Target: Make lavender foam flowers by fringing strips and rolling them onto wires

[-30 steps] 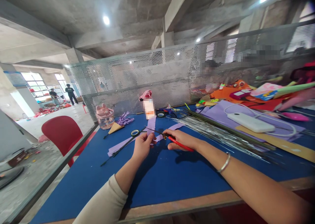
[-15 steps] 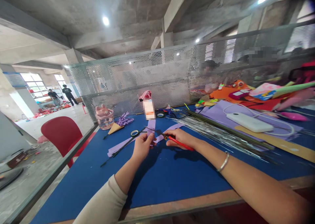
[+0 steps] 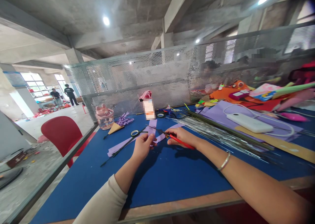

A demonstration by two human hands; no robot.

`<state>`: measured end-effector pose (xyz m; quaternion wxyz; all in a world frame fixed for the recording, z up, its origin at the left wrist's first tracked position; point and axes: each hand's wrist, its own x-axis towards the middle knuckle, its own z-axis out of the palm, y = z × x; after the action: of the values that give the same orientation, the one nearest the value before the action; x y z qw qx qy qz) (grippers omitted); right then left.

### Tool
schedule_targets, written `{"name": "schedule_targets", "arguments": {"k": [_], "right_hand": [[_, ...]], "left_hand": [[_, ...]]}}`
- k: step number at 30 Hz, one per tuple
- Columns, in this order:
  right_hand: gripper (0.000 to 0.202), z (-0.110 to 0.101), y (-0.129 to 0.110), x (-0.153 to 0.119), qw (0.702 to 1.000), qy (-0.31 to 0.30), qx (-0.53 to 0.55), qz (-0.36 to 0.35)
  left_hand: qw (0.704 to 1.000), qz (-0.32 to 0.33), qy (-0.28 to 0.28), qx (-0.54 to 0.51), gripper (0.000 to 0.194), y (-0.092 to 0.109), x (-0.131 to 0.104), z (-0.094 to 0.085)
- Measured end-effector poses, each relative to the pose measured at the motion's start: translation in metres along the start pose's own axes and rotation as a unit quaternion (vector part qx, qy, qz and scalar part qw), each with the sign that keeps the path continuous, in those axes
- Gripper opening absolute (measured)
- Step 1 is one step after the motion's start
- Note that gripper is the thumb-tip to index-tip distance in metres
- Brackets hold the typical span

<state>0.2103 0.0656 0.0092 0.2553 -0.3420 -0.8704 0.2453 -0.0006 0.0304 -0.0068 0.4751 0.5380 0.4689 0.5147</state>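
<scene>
Over the blue table (image 3: pixel 159 181), my left hand (image 3: pixel 143 146) pinches the lower end of a purple paper strip (image 3: pixel 152 127). My right hand (image 3: pixel 180 138) is closed around red-handled scissors (image 3: pixel 180 142), whose dark blades point left at the strip. Another purple strip (image 3: pixel 161 138) lies between my hands. Left of my left hand, a long purple strip (image 3: pixel 120 147) lies under thin dark stems, with a roll of tape (image 3: pixel 134 133) beside it. A bundle of silvery and dark green wires (image 3: pixel 216 132) is right of my right hand.
A pink bottle (image 3: pixel 104 117), a tan cone (image 3: pixel 115 128) and purple curled paper (image 3: pixel 125 119) stand or lie back left. A white power bank (image 3: pixel 249 122) rests on purple sheets at right. Behind is a perforated metal screen (image 3: pixel 137 79); a red chair (image 3: pixel 61 132) is left.
The scissors and my right hand have shifted very slightly right. My left hand stays on the strip. Far left, the people in the background have moved slightly.
</scene>
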Motion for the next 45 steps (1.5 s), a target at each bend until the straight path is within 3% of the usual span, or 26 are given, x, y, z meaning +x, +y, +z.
{"name": "schedule_targets", "arguments": {"k": [10,18,25,33,45], "right_hand": [[0.052,0.0,-0.004,-0.001,0.999,-0.02,0.028,0.016],[0.061,-0.002,-0.007,-0.004,0.999,-0.047,-0.011,-0.015],[0.058,0.003,-0.005,-0.001,0.999,-0.037,0.005,-0.023],[0.054,0.005,0.001,0.002,1.0,-0.028,0.004,-0.013],[0.059,0.002,-0.001,0.0,1.0,0.0,-0.004,-0.005]], "left_hand": [[1.0,-0.001,0.006,0.005,0.044,0.0,0.0,0.0],[0.998,0.003,0.055,-0.021,0.041,-0.003,0.004,-0.003],[1.0,0.02,0.008,0.02,0.041,-0.001,0.0,0.0],[0.999,0.028,0.007,0.021,0.042,-0.002,0.0,-0.001],[0.998,-0.012,-0.035,-0.046,0.041,0.004,-0.003,0.002]]}}
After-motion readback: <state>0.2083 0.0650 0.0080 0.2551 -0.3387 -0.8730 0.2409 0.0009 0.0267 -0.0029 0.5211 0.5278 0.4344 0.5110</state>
